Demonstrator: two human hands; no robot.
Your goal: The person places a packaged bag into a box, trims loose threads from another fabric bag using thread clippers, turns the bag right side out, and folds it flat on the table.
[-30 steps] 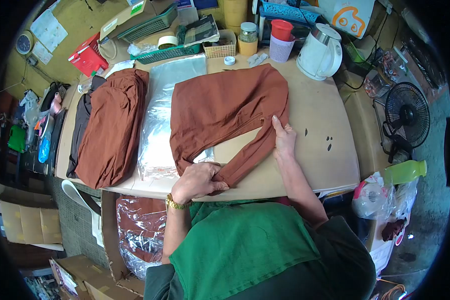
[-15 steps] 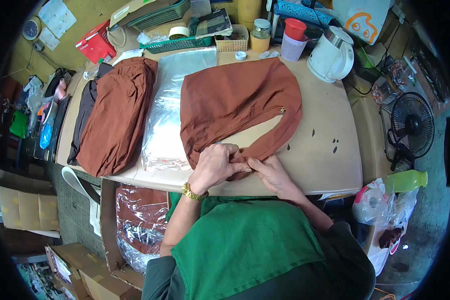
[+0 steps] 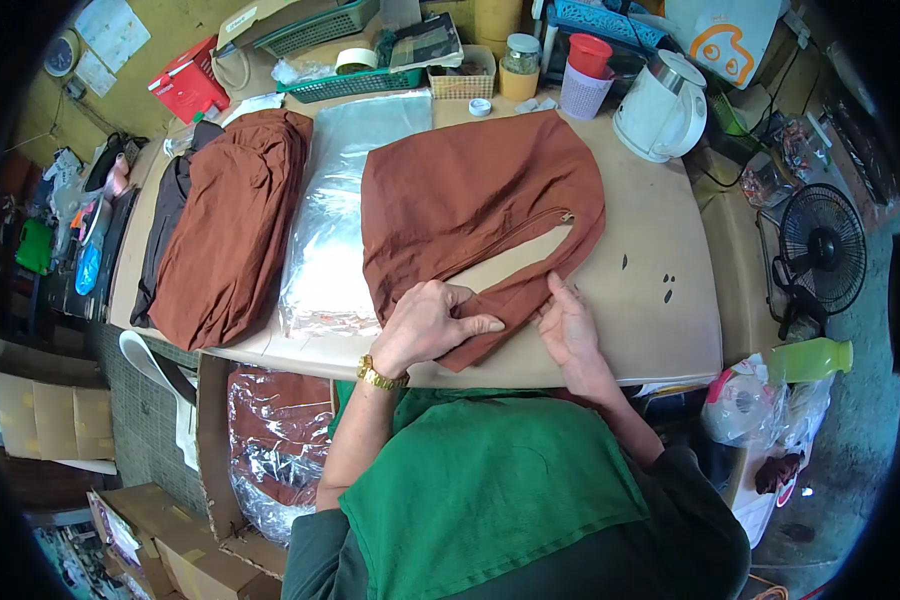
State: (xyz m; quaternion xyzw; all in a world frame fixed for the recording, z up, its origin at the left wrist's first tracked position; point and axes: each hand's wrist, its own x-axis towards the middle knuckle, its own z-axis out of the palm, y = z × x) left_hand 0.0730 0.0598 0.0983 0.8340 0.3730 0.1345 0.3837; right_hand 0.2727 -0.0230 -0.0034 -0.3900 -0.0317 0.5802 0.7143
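Observation:
A rust-brown fabric bag (image 3: 470, 190) lies flat on the table (image 3: 660, 320), its long strap curving down the right side to the front edge. A zipper with a small pull runs along the bag's opening. My left hand (image 3: 425, 325), with a gold watch at the wrist, grips the strap's lower part between thumb and fingers. Beside the strap's right edge, my right hand (image 3: 570, 325) is palm up with its fingers apart, the fingertips at the cloth. Clear plastic sheets (image 3: 345, 210) lie left of the bag, partly under it.
More brown bags (image 3: 235, 230) are stacked at the left. Along the back stand green baskets (image 3: 355, 85), a jar (image 3: 520, 68), a lilac cup (image 3: 582, 92) and a white kettle (image 3: 660, 108). Below the front edge, a carton (image 3: 215, 450) holds plastic-wrapped brown items. A fan (image 3: 820, 245) is at the right.
My right hand moved from the strap's upper right down to my left hand, then slightly right and up, its fingers opening. The strap's lower end is now folded flatter under my left hand.

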